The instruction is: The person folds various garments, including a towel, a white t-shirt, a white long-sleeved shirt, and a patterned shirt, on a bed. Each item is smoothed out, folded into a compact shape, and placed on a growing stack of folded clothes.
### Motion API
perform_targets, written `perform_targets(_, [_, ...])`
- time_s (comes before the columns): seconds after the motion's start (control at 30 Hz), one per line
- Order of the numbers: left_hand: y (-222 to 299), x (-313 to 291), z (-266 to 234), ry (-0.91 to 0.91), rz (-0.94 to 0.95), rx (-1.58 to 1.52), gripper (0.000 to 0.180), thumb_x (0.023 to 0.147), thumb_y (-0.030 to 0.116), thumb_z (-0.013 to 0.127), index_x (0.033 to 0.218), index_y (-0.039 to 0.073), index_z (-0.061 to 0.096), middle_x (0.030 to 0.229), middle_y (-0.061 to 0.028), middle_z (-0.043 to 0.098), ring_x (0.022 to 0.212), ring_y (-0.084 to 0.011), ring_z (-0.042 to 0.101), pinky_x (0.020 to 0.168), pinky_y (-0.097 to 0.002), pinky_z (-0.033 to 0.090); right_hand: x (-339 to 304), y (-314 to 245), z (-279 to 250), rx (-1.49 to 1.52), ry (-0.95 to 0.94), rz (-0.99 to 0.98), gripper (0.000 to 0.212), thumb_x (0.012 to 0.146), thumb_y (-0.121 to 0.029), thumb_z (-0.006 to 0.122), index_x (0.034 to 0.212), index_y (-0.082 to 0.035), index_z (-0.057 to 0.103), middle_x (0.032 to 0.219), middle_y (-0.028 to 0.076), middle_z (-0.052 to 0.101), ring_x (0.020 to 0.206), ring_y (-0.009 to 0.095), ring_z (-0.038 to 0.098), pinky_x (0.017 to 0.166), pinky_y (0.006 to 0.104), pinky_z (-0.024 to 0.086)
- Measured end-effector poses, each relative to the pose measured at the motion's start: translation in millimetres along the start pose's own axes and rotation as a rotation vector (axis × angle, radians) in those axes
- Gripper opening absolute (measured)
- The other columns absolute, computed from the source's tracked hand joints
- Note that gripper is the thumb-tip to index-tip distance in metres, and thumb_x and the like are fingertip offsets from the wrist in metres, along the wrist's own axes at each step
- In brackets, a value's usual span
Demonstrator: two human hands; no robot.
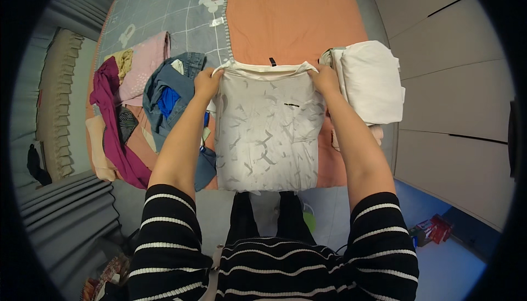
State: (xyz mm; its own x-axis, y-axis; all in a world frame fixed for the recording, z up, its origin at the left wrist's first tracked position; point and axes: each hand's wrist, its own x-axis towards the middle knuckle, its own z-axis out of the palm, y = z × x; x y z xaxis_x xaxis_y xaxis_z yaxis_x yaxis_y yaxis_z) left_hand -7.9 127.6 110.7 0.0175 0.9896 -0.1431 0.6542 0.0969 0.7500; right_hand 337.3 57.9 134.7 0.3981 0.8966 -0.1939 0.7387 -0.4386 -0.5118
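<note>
A pale grey-white patterned T-shirt [266,136] is spread at the near edge of the bed, its neckline at the far end and its sides running almost straight down. My left hand [207,85] grips its upper left corner, fingers closed on the cloth. At the upper right corner, my right hand [325,80] pinches the fabric in the same way. A small dark label sticks up behind the collar. Just left of my left hand lies a crumpled pair of blue jeans [159,81]. Beside my right hand rests a stack of folded white clothes [370,81].
Left on the bed is a loose heap with a magenta garment [107,95], a pink cloth [144,70] and a blue piece. A grey blanket [181,13] and an orange sheet [291,15] cover the bed. Pale cabinets [447,81] stand right; grey curtains [71,213] hang left.
</note>
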Motion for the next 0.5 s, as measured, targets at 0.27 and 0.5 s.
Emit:
perform_targets(0.27, [-68.2, 8.3, 64.5, 0.204, 0.186, 0.055, 0.046, 0.079, 0.025, 0.066, 0.118, 0.001, 0.056, 0.116, -0.0216, 0.057, 0.111, -0.0361, 0.051, 0.094, -0.0395, 0.039, 4.0, 50.8, 72.0, 0.048, 0.211, -0.179, 0.032, 0.079, -0.014, 0.064, 0.107, 0.000, 0.059, 0.103, 0.023, 0.059, 0.102, 0.038, 0.054, 0.088, 0.0419, 0.043])
perform_targets(0.5, [-183.1, -118.6, 97.0, 0.476, -0.405, 0.064, 0.047, 0.083, 0.025, 0.064, 0.117, -0.006, 0.052, 0.111, -0.0174, 0.057, 0.099, -0.0260, 0.057, 0.087, -0.0341, 0.044, -135.8, 86.1, 133.2, -0.117, 0.091, -0.270, 0.038, 0.078, -0.021, 0.066, 0.109, -0.001, 0.059, 0.109, 0.020, 0.058, 0.108, 0.035, 0.051, 0.094, 0.0402, 0.040])
